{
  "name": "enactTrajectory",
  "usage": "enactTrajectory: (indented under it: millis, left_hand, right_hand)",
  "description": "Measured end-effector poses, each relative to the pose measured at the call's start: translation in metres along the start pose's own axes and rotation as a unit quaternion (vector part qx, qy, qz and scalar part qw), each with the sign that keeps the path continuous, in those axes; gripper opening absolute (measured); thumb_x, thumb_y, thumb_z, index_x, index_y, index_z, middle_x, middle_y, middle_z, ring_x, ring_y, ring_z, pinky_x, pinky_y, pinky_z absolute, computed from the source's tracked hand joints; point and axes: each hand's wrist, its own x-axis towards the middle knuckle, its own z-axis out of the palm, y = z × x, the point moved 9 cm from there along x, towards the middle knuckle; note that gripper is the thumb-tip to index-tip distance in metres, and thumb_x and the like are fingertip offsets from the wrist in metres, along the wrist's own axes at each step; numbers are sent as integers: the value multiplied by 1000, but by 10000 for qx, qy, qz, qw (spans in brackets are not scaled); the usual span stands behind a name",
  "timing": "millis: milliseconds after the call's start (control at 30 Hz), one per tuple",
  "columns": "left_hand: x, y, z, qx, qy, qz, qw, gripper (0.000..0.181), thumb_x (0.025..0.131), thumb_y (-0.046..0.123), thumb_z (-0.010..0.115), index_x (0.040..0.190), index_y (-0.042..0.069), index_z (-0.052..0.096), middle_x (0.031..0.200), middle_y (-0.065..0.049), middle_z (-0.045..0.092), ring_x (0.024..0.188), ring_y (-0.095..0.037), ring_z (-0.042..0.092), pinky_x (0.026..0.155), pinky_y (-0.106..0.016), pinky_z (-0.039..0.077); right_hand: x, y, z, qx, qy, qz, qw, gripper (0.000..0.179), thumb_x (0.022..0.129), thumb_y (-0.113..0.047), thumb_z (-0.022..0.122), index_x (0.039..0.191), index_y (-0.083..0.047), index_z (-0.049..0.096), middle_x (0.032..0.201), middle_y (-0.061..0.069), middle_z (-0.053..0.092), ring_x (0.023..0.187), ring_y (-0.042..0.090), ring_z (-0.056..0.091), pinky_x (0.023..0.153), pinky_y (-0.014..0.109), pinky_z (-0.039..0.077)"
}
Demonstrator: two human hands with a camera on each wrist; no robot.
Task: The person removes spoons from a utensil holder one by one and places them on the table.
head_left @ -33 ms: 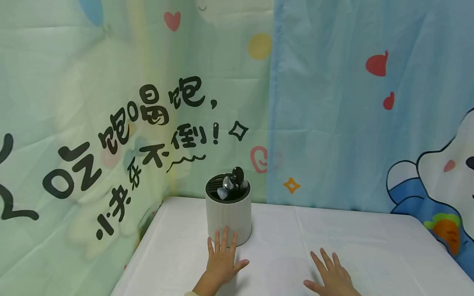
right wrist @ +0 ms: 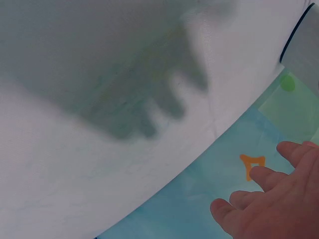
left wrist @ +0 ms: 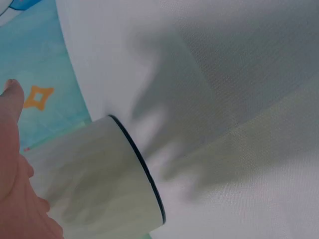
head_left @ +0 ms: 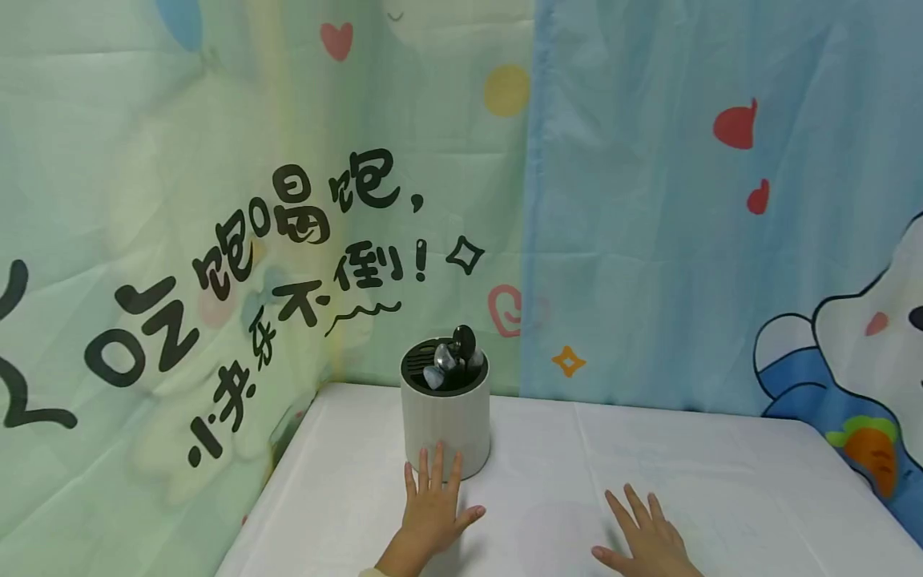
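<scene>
A white cylindrical utensil holder (head_left: 445, 425) with a black slotted top stands at the back left of the table. Several utensils with rounded silver and black ends (head_left: 447, 359) stick out of it; their exact kinds are too small to tell. My left hand (head_left: 434, 517) is held over the table in front of the holder, fingers spread and straight, nothing in it. In the left wrist view the holder's side (left wrist: 99, 179) appears beyond that hand. To the right, my right hand (head_left: 649, 541) hovers with spread fingers, holding nothing. Both hands cast shadows on the tabletop.
A white cloth covers the table (head_left: 534, 449). Printed curtains (head_left: 685, 240) hang along the back and left edges, with black lettering on the left one and a cartoon figure with a carrot (head_left: 872, 457) at the right.
</scene>
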Motion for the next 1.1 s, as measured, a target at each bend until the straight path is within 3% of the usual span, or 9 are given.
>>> enactTrajectory:
  millis: [133, 267, 433, 567, 667, 733, 933, 1000, 1100]
  left_hand:
    - [-1, -2, -3, -5, 143, 44, 9999, 81, 83, 59, 50, 144, 12, 25, 150, -20, 16, 137, -42, 11, 104, -63, 12]
    - [1, -13, -19, -90, 626, 41, 9980, 83, 83, 58, 50, 143, 7, 25, 148, -23, 20, 135, -45, 16, 101, -65, 15]
    - [16, -39, -72, -236, 1532, -246, 9876, 90, 81, 53, 57, 141, -4, 21, 145, -27, 22, 133, -48, 19, 99, -67, 17]
    - [37, -53, -111, -452, 1725, -249, 9836, 98, 81, 53, 59, 142, -9, 14, 148, -28, 16, 135, -47, 13, 102, -66, 14]
    - [56, -58, -126, -817, 1474, -77, 9857, 104, 80, 56, 59, 142, -10, 8, 149, -28, 9, 137, -45, 7, 105, -63, 11]
    - [69, -60, -128, -1197, 1132, 93, 9863, 110, 77, 58, 61, 142, -10, 5, 150, -28, 5, 138, -44, 3, 107, -60, 11]
    - [94, -60, -110, -2059, -220, 163, 9782, 124, 67, 61, 69, 144, -6, -2, 151, -22, -6, 140, -35, -7, 111, -50, 13]
    - [98, -62, -105, -2063, -327, 87, 9779, 124, 66, 60, 71, 144, -6, -1, 152, -22, -5, 140, -34, -7, 111, -49, 14]
    - [101, -66, -101, -1795, -115, 5, 9837, 119, 69, 58, 70, 144, -7, 4, 152, -22, 1, 140, -35, -4, 111, -49, 15]
  right_hand:
    - [2, 4, 0, -181, 186, -78, 9996, 85, 80, -52, 60, 136, 6, 33, 139, 37, 21, 121, 66, 13, 85, 74, 26]
    - [4, 8, -1, -503, 451, -216, 9975, 82, 78, -54, 60, 132, 5, 40, 135, 37, 31, 116, 66, 23, 79, 69, 36]
    - [5, 14, -4, -617, 607, -170, 9961, 82, 78, -56, 59, 131, 4, 41, 134, 37, 32, 115, 67, 24, 76, 67, 40]
    - [1, 19, -4, -605, 714, -117, 9955, 81, 79, -56, 59, 131, 4, 42, 134, 37, 34, 114, 67, 26, 76, 66, 40]
    - [-2, 22, -5, -686, 825, -113, 9942, 79, 79, -55, 58, 130, 4, 44, 132, 37, 37, 112, 67, 28, 74, 65, 41]
    - [-3, 24, -6, -704, 861, -102, 9937, 78, 80, -55, 58, 129, 4, 44, 131, 38, 37, 111, 67, 29, 74, 65, 41]
    - [-2, 28, -4, -616, 877, -34, 9942, 79, 80, -55, 57, 130, 4, 43, 132, 39, 35, 114, 67, 25, 79, 65, 40]
    - [0, 25, -2, -677, 1066, -107, 9919, 78, 79, -55, 59, 128, 4, 46, 130, 38, 39, 115, 64, 30, 82, 63, 40]
    - [3, 20, 1, -778, 1443, -359, 9858, 76, 76, -52, 63, 123, 5, 50, 124, 37, 46, 113, 58, 39, 86, 57, 41]
